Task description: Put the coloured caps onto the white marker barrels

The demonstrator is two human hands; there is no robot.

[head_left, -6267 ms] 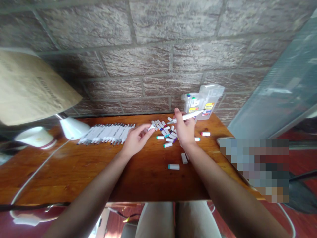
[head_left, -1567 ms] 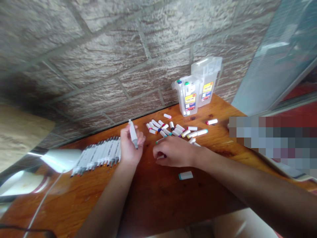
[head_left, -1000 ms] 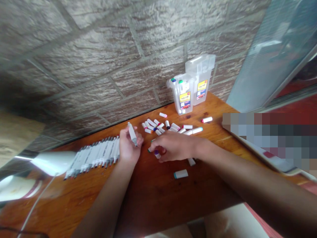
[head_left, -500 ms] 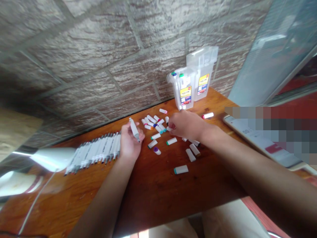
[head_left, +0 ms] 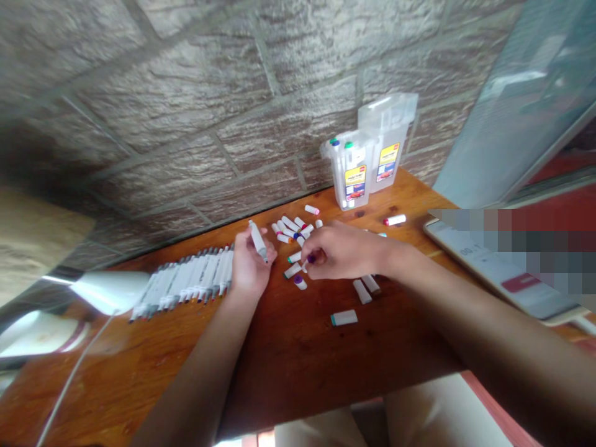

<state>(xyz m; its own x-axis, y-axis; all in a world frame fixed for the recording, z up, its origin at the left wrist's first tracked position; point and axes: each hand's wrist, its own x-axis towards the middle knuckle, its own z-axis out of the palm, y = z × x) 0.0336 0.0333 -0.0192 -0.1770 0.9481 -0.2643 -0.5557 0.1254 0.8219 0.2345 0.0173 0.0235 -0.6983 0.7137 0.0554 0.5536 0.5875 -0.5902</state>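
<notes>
My left hand (head_left: 250, 268) is closed around an uncapped white marker (head_left: 258, 241) with grey ends, held tilted beside the row of markers. My right hand (head_left: 342, 251) pinches a marker cap (head_left: 305, 267) with a dark purple end between thumb and fingers; the hand partly covers it. White caps with coloured ends lie scattered around and under this hand. Near its fingertips are a purple-ended cap (head_left: 300, 283) and a green-ended cap (head_left: 293, 270). A teal-ended cap (head_left: 344, 318) rests closer to me. Left of my left hand lie several uncapped markers (head_left: 186, 277) side by side.
Two clear plastic marker cases (head_left: 356, 180) stand by the brick wall (head_left: 186, 112), the front one holding a few markers. A phone (head_left: 503, 273) lies at the right. At the left are a white lamp (head_left: 109, 293), a paper cup (head_left: 41, 338) and a cable (head_left: 77, 379).
My right hand let go of the purple-ended cap near the front, reached to the back of the pile and came back left and nearer with another cap. My left hand keeps the marker.
</notes>
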